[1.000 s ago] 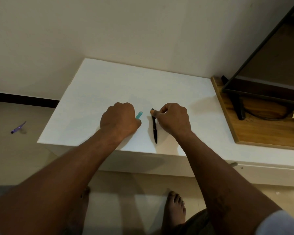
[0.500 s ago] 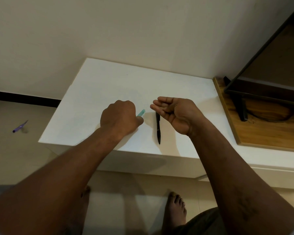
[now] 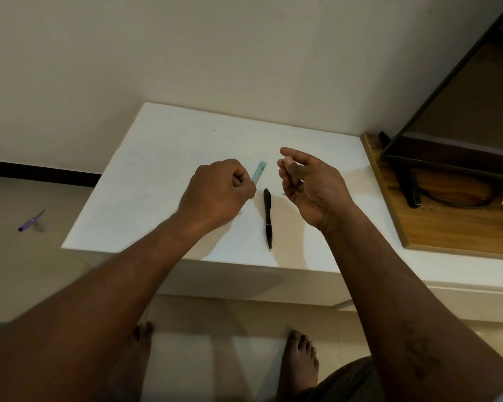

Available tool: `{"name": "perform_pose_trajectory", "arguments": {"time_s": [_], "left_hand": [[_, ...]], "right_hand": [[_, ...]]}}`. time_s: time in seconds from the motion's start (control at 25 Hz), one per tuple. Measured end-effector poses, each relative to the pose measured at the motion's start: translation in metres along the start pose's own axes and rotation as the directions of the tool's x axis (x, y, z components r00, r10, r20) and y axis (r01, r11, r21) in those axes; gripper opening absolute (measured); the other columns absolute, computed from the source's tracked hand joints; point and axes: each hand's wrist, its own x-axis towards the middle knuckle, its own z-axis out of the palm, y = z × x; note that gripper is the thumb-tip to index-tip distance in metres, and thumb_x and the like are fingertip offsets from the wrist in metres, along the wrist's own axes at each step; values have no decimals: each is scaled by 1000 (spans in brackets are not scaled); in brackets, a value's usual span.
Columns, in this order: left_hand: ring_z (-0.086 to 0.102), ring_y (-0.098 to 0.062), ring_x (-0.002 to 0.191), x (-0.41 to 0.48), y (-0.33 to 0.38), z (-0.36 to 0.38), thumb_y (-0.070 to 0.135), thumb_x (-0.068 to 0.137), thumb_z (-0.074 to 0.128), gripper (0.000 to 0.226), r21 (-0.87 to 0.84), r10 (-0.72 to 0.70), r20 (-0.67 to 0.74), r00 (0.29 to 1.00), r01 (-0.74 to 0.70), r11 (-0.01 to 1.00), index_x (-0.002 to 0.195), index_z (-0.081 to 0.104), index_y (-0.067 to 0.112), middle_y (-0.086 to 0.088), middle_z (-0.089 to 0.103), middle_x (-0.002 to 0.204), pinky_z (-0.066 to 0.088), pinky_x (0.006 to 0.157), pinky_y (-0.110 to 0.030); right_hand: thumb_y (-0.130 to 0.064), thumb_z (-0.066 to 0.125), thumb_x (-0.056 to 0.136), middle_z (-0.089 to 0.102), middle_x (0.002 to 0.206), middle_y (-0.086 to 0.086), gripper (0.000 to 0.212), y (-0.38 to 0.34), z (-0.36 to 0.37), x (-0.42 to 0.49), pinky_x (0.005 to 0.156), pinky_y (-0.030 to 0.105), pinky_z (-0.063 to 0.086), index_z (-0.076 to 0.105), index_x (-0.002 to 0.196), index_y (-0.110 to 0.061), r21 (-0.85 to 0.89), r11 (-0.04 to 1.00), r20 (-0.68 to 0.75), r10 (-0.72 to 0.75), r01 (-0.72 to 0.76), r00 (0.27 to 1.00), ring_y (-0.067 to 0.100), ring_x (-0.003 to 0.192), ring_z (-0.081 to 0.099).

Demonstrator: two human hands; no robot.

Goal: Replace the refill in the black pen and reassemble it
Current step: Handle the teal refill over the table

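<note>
The black pen (image 3: 267,217) lies flat near the middle of the white table (image 3: 163,158), its tip pointing to 6 o'clock and touching neither hand. At its 10 o'clock the left hand (image 3: 218,190) hovers knuckles-up, fingers curled, thumb and forefinger pinching a teal strip (image 3: 259,170) that pokes out toward 1 o'clock. At the pen's 2 o'clock the right hand (image 3: 308,184) is raised with its palm turned toward 9 o'clock and its fingers loosely curled. Whether they pinch something thin I cannot tell.
</note>
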Motion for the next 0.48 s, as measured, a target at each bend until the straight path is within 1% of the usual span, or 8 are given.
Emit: {"name": "perform_pose_trajectory", "arguments": {"time_s": [0.08,0.12,0.2,0.28,0.36,0.48], "left_hand": [[71,-7,66,0,1,0,28,88,67,9,-31,13,2,1000,-13,999,79,67,27,9,76,77,60,67,-35],[71,-7,67,0,1,0,28,88,67,10,-42,18,5,1000,-18,999,79,66,28,9,77,78,61,68,-37],[71,-7,67,-1,1,0,29,90,67,11,-57,31,15,999,-31,998,79,66,29,11,77,79,62,69,-39],[72,-7,68,-1,1,1,30,91,67,11,-60,54,27,998,-52,997,80,66,29,11,77,79,62,70,-40],[71,-7,69,-2,2,1,32,92,68,11,-56,73,37,997,-71,996,82,66,29,12,77,78,62,70,-41],[71,-6,68,-1,3,2,33,92,68,10,-59,83,46,995,-81,995,82,67,30,13,77,77,62,69,-39]], "right_hand": [[-2,62,103,77,100,5,22,-1,0,0,79,22,59,81,107,-13,-29,999,7,-24,24,1000,14,89,70],[-3,62,103,78,99,4,21,-1,0,-1,80,23,59,81,107,-12,-42,999,14,-29,30,999,15,90,70],[-4,66,102,81,97,5,15,-1,1,-1,81,26,60,78,108,-9,-51,998,37,-32,33,999,16,90,74],[-5,69,99,83,101,8,14,-1,1,-2,82,27,61,76,111,-5,-56,997,64,-40,43,997,18,92,78],[-6,72,96,83,104,10,13,-1,1,-2,83,27,61,77,108,-5,-59,997,90,-53,58,995,18,95,79],[-5,74,94,83,105,13,8,0,1,-2,82,27,59,78,102,-6,-56,996,128,-61,68,990,15,91,78]]}}
